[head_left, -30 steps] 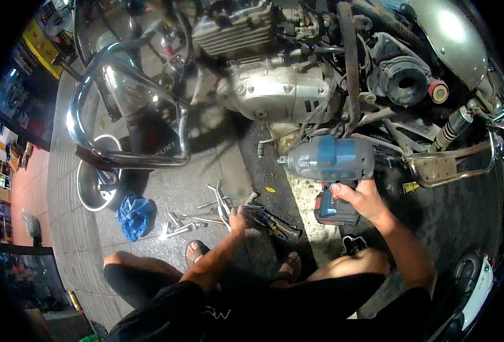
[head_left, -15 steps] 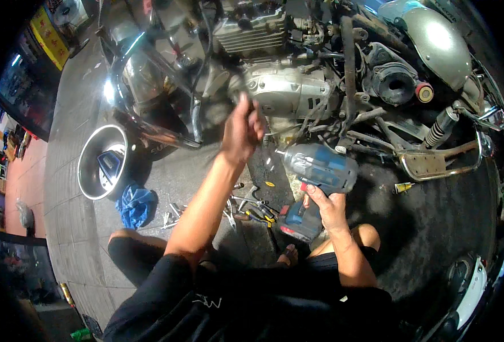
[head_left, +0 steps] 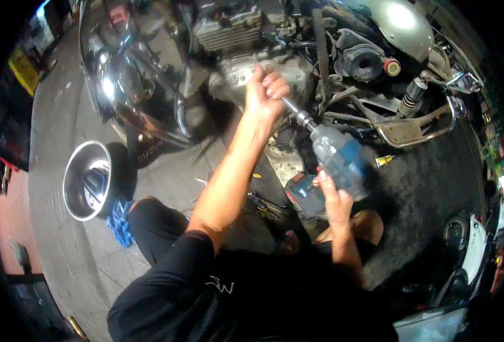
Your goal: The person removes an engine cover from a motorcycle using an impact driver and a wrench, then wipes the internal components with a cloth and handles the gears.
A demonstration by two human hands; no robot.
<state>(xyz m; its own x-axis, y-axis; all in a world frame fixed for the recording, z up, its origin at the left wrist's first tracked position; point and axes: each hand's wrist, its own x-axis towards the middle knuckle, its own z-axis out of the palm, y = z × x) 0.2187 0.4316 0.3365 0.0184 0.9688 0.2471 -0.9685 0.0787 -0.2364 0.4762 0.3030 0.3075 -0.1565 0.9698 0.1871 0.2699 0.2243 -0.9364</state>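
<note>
My right hand (head_left: 336, 196) is wrapped round the handle of a blue and grey cordless impact wrench (head_left: 343, 154), which points up and to the left. A long metal socket extension (head_left: 297, 112) sits at the wrench's nose. Round the far end of that extension my left hand (head_left: 266, 94) is closed, with its fingers curled and its tip hidden by them. Just beyond the left hand is the silver engine casing (head_left: 295, 74) of a motorcycle. Below the wrench body its battery pack (head_left: 305, 194) shows.
A steel bowl (head_left: 65, 191) with a blue-and-silver part (head_left: 96, 181) inside stands at left, beside a blue rag (head_left: 119, 223). Pliers (head_left: 266, 206) lie on the floor near my feet. A chrome motorcycle footrest frame (head_left: 420, 135) and a small yellow tube (head_left: 384, 161) are at right.
The wrench has swung to point at my left hand, and a metal extension now shows at its nose. My left hand has shifted slightly right. The whole view has turned a little.
</note>
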